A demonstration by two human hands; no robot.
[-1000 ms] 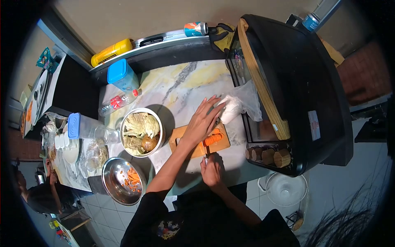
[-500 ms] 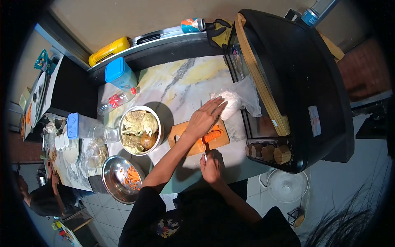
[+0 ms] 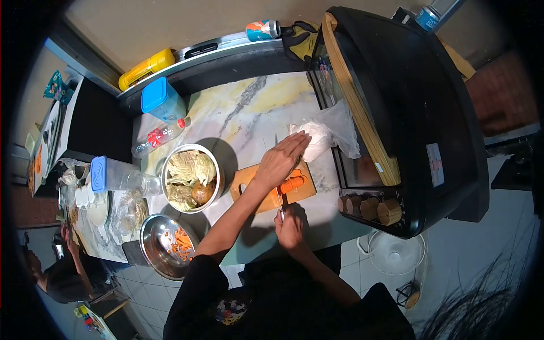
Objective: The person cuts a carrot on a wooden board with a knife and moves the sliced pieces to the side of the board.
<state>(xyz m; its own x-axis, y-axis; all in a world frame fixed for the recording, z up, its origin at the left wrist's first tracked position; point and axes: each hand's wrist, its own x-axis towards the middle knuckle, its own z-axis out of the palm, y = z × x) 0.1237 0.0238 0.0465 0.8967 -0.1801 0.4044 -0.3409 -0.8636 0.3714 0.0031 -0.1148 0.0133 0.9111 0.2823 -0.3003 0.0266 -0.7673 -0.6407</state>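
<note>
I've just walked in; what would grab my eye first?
Probably the black appliance with wooden knobs, looming at the right of the view. Next, the orange carrot pieces on the cutting board, where the right hand holds a knife. Left of the board, a white bowl holds pale leaves.

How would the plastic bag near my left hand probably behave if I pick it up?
The plastic bag would probably sag and shift shape, since its loose end looks thin and crumpled. Its bulging, whitish part looks filled, so weight would likely hang there.

carrot [image 3: 292, 184]: orange | board [image 3: 304, 192]: tan | counter [image 3: 226, 105]: white, yellow, grey-veined
</note>
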